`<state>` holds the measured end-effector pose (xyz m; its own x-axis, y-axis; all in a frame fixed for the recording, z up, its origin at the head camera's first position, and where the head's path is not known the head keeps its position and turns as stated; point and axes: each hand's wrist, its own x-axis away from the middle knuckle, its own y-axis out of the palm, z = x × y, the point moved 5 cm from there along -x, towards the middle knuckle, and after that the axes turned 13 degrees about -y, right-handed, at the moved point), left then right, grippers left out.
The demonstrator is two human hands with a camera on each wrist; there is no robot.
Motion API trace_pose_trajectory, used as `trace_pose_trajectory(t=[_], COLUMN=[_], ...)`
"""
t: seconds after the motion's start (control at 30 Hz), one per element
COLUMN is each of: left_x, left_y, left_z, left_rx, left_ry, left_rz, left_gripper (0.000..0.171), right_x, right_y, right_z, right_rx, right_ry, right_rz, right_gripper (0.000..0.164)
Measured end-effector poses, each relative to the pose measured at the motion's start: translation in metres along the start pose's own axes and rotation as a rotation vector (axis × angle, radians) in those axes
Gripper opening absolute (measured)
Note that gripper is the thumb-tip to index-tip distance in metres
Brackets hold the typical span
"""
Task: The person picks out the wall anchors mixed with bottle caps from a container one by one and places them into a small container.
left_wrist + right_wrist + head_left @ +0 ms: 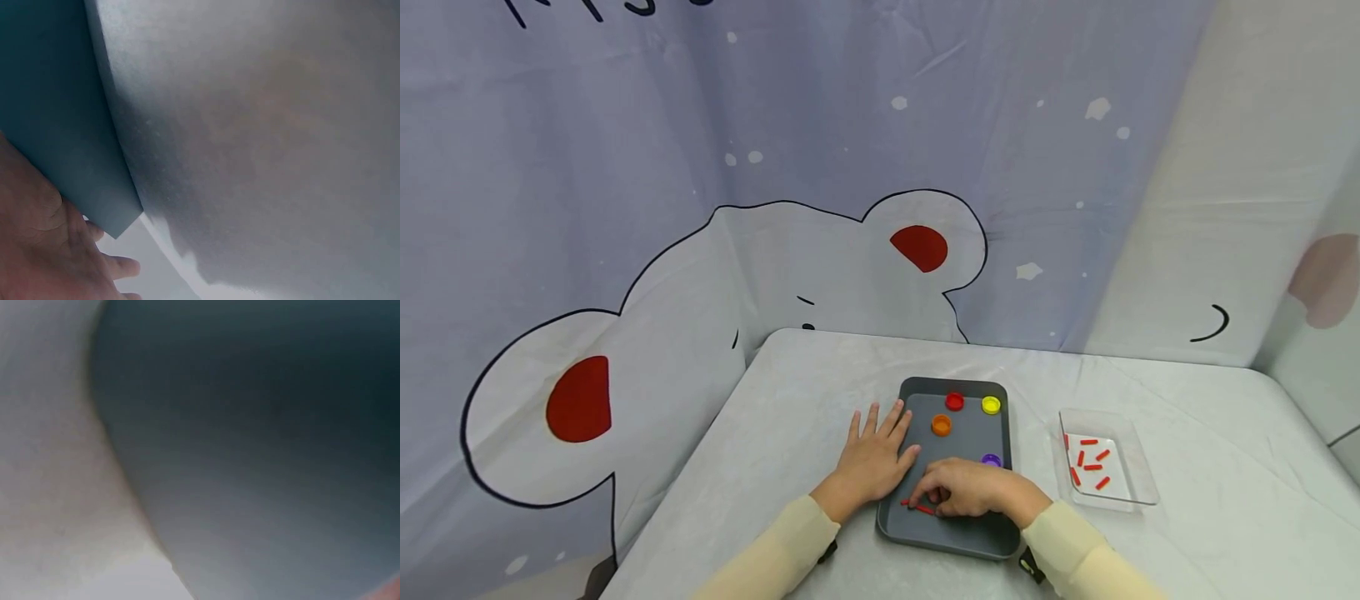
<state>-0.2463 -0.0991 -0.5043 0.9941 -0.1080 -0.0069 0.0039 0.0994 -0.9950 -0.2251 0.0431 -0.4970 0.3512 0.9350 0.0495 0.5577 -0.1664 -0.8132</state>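
Observation:
A dark grey tray [955,533] lies on the white-covered table. My left hand [871,462] rests flat over its left rim with the fingers spread; in the left wrist view the palm [44,244] is beside the tray wall [81,125]. Low over the near part of the tray, my right hand [966,487] has its fingers bent. Its index finger and thumb are at the two ends of a short red stick [925,509], pinching it. Another bit of red stick [904,502] shows just left of the index fingertip. The right wrist view shows mostly tray surface [262,456].
Toward the tray's far end are small round red [954,402], yellow [991,405] and orange [942,425] cups. A purple cup [991,459] sits partly behind the right hand. To the right stands a clear plastic box [1138,467] with several red sticks [1093,467].

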Motion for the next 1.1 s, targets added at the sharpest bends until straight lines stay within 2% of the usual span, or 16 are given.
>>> trace_pose_trajectory(t=[0.3,0.9,1.1], left_x=[0.0001,0.0,0.0003], left_y=[-0.0002,0.0003,0.0008], left_z=[0.0012,0.0008,0.0001], left_rx=[-0.004,0.002,0.008], left_ry=[0.001,-0.002,-0.006], left_rz=[-0.004,-0.002,-0.012], left_gripper=[0.065,0.065,0.065], right_x=[0.0016,0.0031,0.0028], right_y=[-0.0014,-0.0007,0.0015], right_z=[-0.0019,-0.0017,-0.0052], right_rx=[0.001,0.038,0.106], right_ry=[-0.014,-0.055,-0.079], right_rz=[-0.01,0.028,0.028], right_gripper=[0.033,0.022,0.021])
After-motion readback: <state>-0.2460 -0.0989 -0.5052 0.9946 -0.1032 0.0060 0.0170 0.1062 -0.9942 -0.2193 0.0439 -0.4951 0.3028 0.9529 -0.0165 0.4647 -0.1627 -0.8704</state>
